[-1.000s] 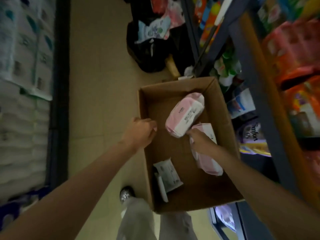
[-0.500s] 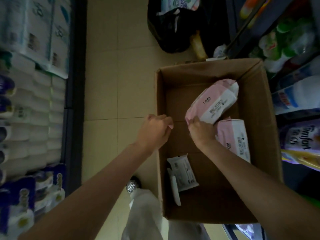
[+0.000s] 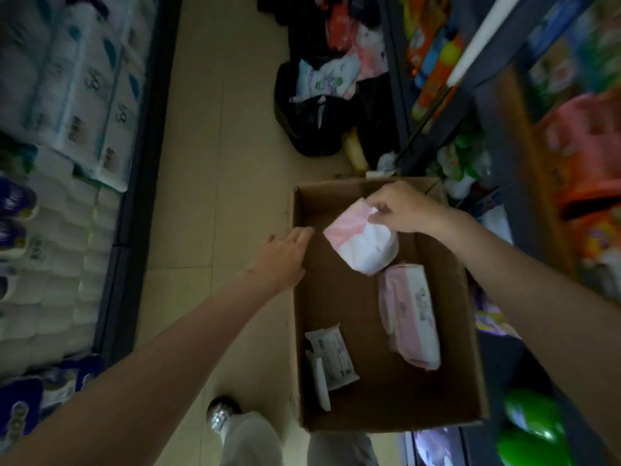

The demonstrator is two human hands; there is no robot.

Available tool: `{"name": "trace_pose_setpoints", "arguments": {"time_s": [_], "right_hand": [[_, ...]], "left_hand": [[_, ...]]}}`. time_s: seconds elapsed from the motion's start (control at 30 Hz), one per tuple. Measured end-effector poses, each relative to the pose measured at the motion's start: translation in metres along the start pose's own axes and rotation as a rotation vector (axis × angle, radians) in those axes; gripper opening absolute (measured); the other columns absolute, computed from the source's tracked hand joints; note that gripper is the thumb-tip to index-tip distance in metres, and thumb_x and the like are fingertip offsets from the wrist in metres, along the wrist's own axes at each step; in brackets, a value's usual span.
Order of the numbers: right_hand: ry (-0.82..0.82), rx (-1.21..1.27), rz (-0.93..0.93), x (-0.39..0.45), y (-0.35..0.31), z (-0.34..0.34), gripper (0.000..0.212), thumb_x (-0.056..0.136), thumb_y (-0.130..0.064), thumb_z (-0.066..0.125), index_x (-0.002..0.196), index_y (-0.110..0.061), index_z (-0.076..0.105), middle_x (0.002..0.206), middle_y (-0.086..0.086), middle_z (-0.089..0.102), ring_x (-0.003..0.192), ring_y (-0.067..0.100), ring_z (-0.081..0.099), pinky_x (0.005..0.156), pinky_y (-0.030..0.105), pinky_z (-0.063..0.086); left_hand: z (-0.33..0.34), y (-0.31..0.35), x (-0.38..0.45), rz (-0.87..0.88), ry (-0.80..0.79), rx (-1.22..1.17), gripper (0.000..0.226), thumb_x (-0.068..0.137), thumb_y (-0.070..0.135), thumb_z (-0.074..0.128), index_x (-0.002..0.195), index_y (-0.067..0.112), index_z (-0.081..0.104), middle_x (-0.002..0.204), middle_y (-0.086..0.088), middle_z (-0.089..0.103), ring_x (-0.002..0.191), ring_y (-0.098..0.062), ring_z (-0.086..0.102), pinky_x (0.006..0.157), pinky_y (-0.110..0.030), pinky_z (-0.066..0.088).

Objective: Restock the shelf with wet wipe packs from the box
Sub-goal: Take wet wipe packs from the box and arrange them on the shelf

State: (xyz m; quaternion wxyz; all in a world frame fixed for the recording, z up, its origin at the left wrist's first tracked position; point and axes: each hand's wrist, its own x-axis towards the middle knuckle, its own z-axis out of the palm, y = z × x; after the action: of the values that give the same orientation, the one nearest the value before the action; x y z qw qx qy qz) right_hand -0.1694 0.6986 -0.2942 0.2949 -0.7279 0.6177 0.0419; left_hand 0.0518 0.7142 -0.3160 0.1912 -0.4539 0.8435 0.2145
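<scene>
An open cardboard box stands on the floor in the aisle. My right hand grips the top end of a pink-and-white wet wipe pack and holds it lifted over the box's far end. A second pink pack lies along the box's right side. Two small white packs lie at the near left of the box floor. My left hand rests on the box's left wall with fingers loosely spread, holding nothing. The shelf with coloured goods runs along the right.
A black bag stuffed with packs sits on the floor beyond the box. Stacked tissue rolls fill the left shelving. My shoe and trouser legs are just left of the box's near corner. Beige tiled floor lies between.
My right hand has shifted from the pack's near end to its far end and lifted it, tilting it up. My left hand has opened from a fist on the box edge.
</scene>
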Motion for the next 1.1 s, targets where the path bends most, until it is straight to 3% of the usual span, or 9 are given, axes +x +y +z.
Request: {"name": "trace_pose_setpoints", "arguments": {"time_s": [0.13, 0.23, 0.33, 0.43, 0.63, 0.73, 0.83, 0.93, 1.1], "right_hand": [[-0.099, 0.037, -0.237, -0.028, -0.087, -0.107, 0.043, 0.083, -0.011, 0.064, 0.052, -0.027, 0.038, 0.053, -0.007, 0.037, 0.049, 0.003, 0.041, 0.055, 0.024, 0.028], [-0.093, -0.052, -0.428, -0.047, -0.177, -0.174, 0.04, 0.084, -0.013, 0.063, 0.054, -0.022, 0.039, 0.05, -0.007, 0.035, 0.045, 0.004, 0.04, 0.049, 0.018, 0.029], [0.054, -0.135, -0.547, -0.063, -0.259, -0.226, 0.033, 0.085, -0.01, 0.06, 0.059, -0.011, 0.039, 0.052, -0.004, 0.035, 0.042, 0.003, 0.046, 0.044, 0.02, 0.042], [0.292, -0.156, -0.651, -0.071, -0.334, -0.26, 0.034, 0.086, -0.008, 0.058, 0.06, -0.009, 0.035, 0.057, -0.003, 0.03, 0.047, 0.012, 0.049, 0.05, 0.034, 0.052], [0.684, -0.295, -0.929, -0.097, -0.508, -0.296, 0.034, 0.087, -0.011, 0.055, 0.061, -0.01, 0.034, 0.059, 0.0, 0.032, 0.053, 0.017, 0.034, 0.056, 0.03, 0.025], [0.839, -0.265, -1.055, -0.12, -0.594, -0.309, 0.03, 0.09, -0.014, 0.055, 0.064, -0.007, 0.041, 0.059, -0.006, 0.034, 0.054, 0.006, 0.033, 0.055, 0.022, 0.024], [0.94, -0.201, -1.123, -0.134, -0.656, -0.325, 0.025, 0.092, -0.015, 0.054, 0.075, 0.003, 0.058, 0.073, 0.011, 0.055, 0.068, 0.021, 0.052, 0.064, 0.027, 0.035], [1.009, -0.1, -1.161, -0.137, -0.698, -0.335, 0.018, 0.091, -0.01, 0.055, 0.086, 0.002, 0.067, 0.085, 0.013, 0.061, 0.084, 0.028, 0.059, 0.066, 0.021, 0.032], [0.975, 0.332, -1.303, -0.152, -0.769, -0.317, 0.025, 0.088, -0.011, 0.06, 0.113, -0.012, 0.06, 0.112, 0.003, 0.056, 0.097, 0.012, 0.055, 0.08, 0.014, 0.045]], "left_hand": [[-0.062, -0.023, -0.033, -0.019, -0.029, 0.012, 0.099, 0.085, 0.031, 0.064, 0.148, 0.011, -0.01, 0.159, -0.002, -0.005, 0.147, -0.021, 0.002, 0.117, -0.04, 0.013], [-0.106, -0.05, -0.074, -0.032, 0.097, -0.213, 0.103, 0.076, 0.039, 0.071, 0.149, 0.021, 0.001, 0.158, -0.002, 0.007, 0.146, -0.021, 0.011, 0.118, -0.035, 0.016], [-0.153, -0.083, -0.122, 0.089, 0.449, -0.627, 0.104, 0.054, 0.051, 0.075, 0.142, 0.039, 0.021, 0.15, 0.009, 0.028, 0.139, -0.015, 0.03, 0.114, -0.04, 0.029], [-0.201, -0.128, -0.177, 0.095, 0.647, -0.699, 0.112, 0.051, 0.046, 0.087, 0.144, 0.015, 0.033, 0.149, 0.0, 0.035, 0.137, -0.014, 0.034, 0.115, -0.039, 0.03], [-0.27, -0.216, -0.325, 0.11, 1.003, -0.724, 0.104, 0.052, 0.048, 0.086, 0.133, 0.023, 0.027, 0.124, 0.019, 0.044, 0.115, 0.012, 0.044, 0.097, -0.018, 0.043], [-0.285, -0.249, -0.417, 0.06, 1.243, -0.586, 0.097, 0.043, 0.055, 0.077, 0.127, 0.03, 0.035, 0.117, 0.02, 0.042, 0.114, 0.011, 0.043, 0.094, -0.013, 0.041], [-0.304, -0.274, -0.506, -0.145, 1.46, -0.35, 0.088, 0.041, 0.066, 0.068, 0.115, 0.027, 0.039, 0.103, 0.01, 0.039, 0.104, -0.012, 0.038, 0.086, -0.024, 0.036], [-0.325, -0.286, -0.587, -0.294, 1.659, 0.044, 0.094, 0.045, 0.061, 0.073, 0.119, 0.012, 0.043, 0.106, 0.002, 0.038, 0.096, -0.01, 0.029, 0.082, -0.022, 0.028], [-0.333, -0.302, -0.682, -0.457, 1.757, 0.509, 0.081, 0.057, 0.054, 0.062, 0.124, 0.016, 0.037, 0.119, -0.007, 0.042, 0.103, -0.019, 0.034, 0.088, -0.031, 0.032]]}}
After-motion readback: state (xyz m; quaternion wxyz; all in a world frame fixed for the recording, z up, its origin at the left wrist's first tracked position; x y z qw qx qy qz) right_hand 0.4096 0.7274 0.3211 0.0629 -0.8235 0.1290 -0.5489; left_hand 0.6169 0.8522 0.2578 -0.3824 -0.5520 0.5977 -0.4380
